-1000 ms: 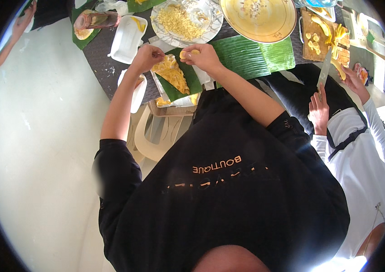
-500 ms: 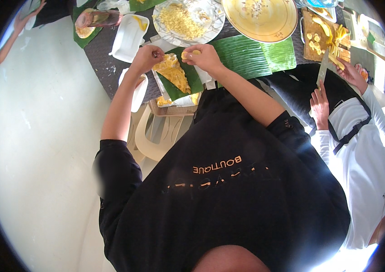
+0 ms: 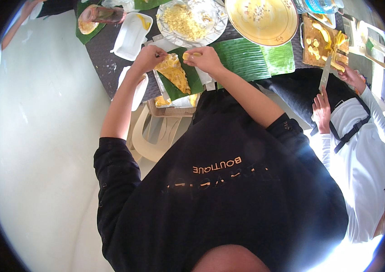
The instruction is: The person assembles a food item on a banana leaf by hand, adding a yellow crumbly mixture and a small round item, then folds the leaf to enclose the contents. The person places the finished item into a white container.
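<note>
A triangular, bumpy yellow piece of food (image 3: 174, 75) lies on a banana leaf (image 3: 195, 81) at the near edge of the table. Over its far left corner is my left hand (image 3: 149, 59), fingertips pinched together; what they hold, if anything, is too small to make out. My right hand (image 3: 205, 59) is just right of the food's far end. Between its thumb and fingers sits a round, pale yellow slice (image 3: 186, 56) that looks like banana. Beyond my hands stands a patterned white plate (image 3: 217, 34) with crumbly yellow bits (image 3: 183, 22).
Banana leaves (image 3: 242, 56) and a large yellow plate (image 3: 287, 27) lie to the right. A co-worker's hand holds a knife (image 3: 325, 75) by a cutting board (image 3: 309, 52) with banana pieces. White foam trays (image 3: 122, 47), a glass (image 3: 111, 16) and a plastic basket (image 3: 169, 111) are nearby.
My hands keep nearly the same pose over the yellow food. The view has shifted slightly, and the co-worker's knife and hands have moved a little.
</note>
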`<state>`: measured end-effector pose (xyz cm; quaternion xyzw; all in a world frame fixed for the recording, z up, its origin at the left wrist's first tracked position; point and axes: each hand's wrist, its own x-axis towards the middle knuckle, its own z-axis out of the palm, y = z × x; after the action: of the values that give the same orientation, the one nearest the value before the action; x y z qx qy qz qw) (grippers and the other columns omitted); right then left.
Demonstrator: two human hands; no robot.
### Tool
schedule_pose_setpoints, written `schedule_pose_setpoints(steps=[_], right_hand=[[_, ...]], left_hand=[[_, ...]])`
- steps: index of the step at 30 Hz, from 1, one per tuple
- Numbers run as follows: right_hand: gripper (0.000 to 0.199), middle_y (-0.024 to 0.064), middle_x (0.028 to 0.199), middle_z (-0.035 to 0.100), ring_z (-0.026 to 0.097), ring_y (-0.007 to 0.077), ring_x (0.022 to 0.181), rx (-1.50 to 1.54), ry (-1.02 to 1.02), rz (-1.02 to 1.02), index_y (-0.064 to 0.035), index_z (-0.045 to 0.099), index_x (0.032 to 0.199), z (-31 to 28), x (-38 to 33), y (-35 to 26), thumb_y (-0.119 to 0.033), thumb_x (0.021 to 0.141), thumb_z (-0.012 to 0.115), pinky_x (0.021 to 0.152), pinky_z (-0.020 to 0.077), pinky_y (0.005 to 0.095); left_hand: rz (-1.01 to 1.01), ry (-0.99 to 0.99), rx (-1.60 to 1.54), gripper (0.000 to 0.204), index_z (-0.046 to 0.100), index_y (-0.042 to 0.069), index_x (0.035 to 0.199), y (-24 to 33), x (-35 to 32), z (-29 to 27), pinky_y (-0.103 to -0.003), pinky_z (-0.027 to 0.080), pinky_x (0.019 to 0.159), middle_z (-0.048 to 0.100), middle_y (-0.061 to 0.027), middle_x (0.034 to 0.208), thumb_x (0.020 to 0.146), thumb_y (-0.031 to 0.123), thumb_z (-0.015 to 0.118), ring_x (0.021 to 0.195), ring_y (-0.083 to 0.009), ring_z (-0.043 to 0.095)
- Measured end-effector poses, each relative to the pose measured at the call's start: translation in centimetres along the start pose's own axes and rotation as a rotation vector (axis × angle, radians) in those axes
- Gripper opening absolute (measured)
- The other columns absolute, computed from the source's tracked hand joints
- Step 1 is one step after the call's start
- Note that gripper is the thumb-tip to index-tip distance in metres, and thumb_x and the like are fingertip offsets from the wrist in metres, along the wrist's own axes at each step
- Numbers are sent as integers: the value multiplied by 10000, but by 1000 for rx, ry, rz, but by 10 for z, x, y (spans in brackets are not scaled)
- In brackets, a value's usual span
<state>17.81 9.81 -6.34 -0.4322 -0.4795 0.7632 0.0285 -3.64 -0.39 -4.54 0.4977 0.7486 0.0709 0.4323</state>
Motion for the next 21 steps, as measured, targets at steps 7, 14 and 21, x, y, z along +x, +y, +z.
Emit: schedule_pose_setpoints(steps=[7,14,21], right_hand=[[143,95,755,701,678,107,636,-139,-11,-4,-28,724,907,4,-5,-12,-86,778,702,601,539,239],[195,124,815,697,696,152,716,13,-109,-92,53,688,930,27,4,-39,-107,818,687,622,556,243],[251,125,876,688,688,169,774,139,-94,74,61,650,1027,16,-4,-51,-142,890,592,668,565,250]], left_hand=[[-6,98,-397,253,684,13,1017,22,-9,-22,-269,480,658,683,-57,833,875,210,611,713,-123,595],[15,-16,-601,265,646,-20,1063,36,-17,-30,-226,473,669,666,-34,872,858,148,656,732,-84,583],[-64,-69,-653,273,638,-25,1058,27,-16,-24,-239,496,741,672,-48,872,837,130,678,801,-98,618]])
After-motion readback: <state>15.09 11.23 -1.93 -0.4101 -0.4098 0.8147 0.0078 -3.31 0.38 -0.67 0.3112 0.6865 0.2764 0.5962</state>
